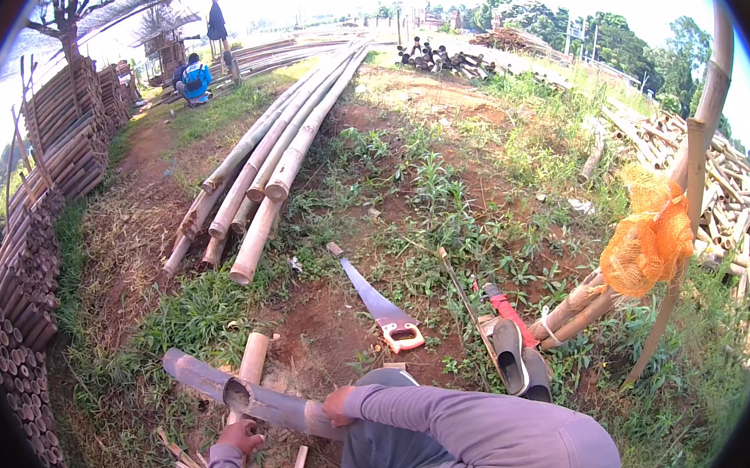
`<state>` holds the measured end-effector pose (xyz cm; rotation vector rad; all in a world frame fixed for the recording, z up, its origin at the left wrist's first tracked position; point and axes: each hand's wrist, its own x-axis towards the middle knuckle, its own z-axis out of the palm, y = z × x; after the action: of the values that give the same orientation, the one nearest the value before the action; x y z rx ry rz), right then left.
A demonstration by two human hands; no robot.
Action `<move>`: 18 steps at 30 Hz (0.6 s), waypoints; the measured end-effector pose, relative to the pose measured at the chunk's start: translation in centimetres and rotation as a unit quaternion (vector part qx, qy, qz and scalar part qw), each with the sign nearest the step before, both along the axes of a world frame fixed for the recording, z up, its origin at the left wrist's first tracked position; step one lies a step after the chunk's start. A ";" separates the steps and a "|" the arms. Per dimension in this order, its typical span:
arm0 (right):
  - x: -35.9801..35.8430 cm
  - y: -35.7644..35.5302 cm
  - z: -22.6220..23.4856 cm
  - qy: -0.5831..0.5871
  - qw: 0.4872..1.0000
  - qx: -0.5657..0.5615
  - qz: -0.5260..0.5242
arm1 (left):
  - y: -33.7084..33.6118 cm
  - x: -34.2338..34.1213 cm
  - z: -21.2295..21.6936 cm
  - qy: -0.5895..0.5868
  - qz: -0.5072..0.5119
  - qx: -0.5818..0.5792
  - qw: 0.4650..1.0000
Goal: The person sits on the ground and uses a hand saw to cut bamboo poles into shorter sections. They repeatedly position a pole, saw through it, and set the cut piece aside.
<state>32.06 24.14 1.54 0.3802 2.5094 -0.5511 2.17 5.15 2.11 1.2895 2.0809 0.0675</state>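
While the right hand [338, 403] clamps the grey bamboo section [256, 397] near its middle and the left hand [239, 436] closes below its cut notch, splitting appears underway — the next move calls for a steady hold, though the left fingers' contents stay hidden — handsaw [380, 307] lies beyond.

Left hand [240, 435]: low, fingers curled shut, knuckles up, grey sleeve to the wrist. Right hand [338, 403]: just above and right of the left, fingers closed in a grip. Right forearm bent, crossing inward from the right.
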 end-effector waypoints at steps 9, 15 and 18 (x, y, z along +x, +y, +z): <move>-1.0 0.6 -0.2 -0.026 0.998 -0.027 -0.046 | -0.4 0.0 0.1 -0.040 0.025 0.073 0.996; -1.4 0.9 -0.7 -0.007 0.998 -0.035 -0.046 | -1.4 -0.1 0.5 -0.042 0.038 0.061 0.996; -1.4 1.1 -1.7 -0.008 0.998 -0.040 -0.048 | -1.5 -0.1 0.0 -0.035 0.023 0.075 0.996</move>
<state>30.64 25.22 -0.17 0.4735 2.4545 -0.6808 2.07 3.65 2.08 1.3067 2.0780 0.2909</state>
